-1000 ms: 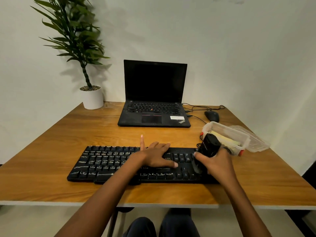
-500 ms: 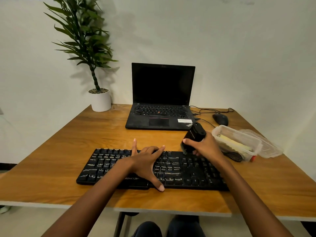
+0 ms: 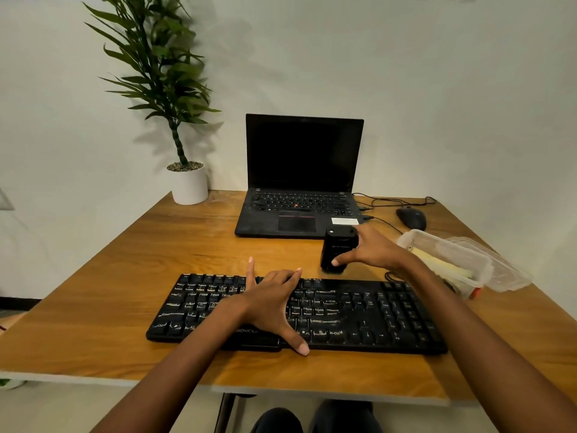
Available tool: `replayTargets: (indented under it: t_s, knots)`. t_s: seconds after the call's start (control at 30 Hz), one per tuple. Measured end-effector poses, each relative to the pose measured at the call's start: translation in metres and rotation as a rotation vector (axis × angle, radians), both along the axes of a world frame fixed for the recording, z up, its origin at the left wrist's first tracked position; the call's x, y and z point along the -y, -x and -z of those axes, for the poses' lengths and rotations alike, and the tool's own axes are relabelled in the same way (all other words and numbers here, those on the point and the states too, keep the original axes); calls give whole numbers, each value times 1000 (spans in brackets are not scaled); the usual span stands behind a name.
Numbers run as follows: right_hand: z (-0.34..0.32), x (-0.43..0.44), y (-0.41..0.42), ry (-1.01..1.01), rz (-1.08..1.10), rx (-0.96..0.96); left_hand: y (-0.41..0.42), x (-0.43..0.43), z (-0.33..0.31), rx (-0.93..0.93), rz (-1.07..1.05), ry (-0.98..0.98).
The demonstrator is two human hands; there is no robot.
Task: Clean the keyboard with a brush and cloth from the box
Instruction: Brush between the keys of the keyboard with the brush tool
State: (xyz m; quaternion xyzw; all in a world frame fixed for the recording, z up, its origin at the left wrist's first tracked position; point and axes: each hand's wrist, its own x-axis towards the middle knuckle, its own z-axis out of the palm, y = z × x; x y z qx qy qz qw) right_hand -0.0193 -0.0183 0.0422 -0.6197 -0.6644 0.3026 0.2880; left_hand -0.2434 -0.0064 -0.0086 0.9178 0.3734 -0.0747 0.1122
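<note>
"RONICS" can be read on the front edge of the black keyboard point(image 3: 296, 310), which lies on the table point(image 3: 93, 307). The left hand point(image 3: 271, 303) is pressed flat on its keys, fingers spread. A black brush point(image 3: 337, 250), stood upright behind the keyboard, is pinched by the right hand point(image 3: 371, 250).

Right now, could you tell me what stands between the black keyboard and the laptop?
In the head view, a black brush stands upright on the table between keyboard and laptop, with the right hand around it.
</note>
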Motion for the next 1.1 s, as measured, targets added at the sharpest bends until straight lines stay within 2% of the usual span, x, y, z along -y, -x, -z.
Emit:
replayTargets:
  t_s: [0.1,0.2,0.3,0.4,0.5,0.6,0.7,0.8,0.87,0.97,1.03,1.1]
  knots:
    - [5,-6,13,17,-50,-3,1,0,0,10,-11,9]
    - [5,-11,15,-17,-11,2,1,0,0,6,-8,5]
    - [6,-11,16,49,-46,-29,1,0,-1,8,-14,11]
    - [7,-9,16,-36,-6,23,0,0,-1,2,-11,11]
    - [9,-8,14,0,-9,-49,1,0,0,6,-16,9]
    - [10,-6,16,-41,-17,14,0,1,-1,9,-15,8]
    - [11,-9,15,-24,-6,-55,1,1,0,11,-16,7]
    - [14,-10,18,-59,-2,41,1,0,0,23,-17,8]
    - [16,-9,18,-99,38,18,1,1,1,20,-10,0]
    - [13,-7,16,-19,-5,22,1,-1,1,20,-12,-2]
    - [10,-7,15,-43,0,127,0,-1,0,13,-11,-6]
    - [8,-6,16,-64,12,114,0,-1,0,2,-9,-18]
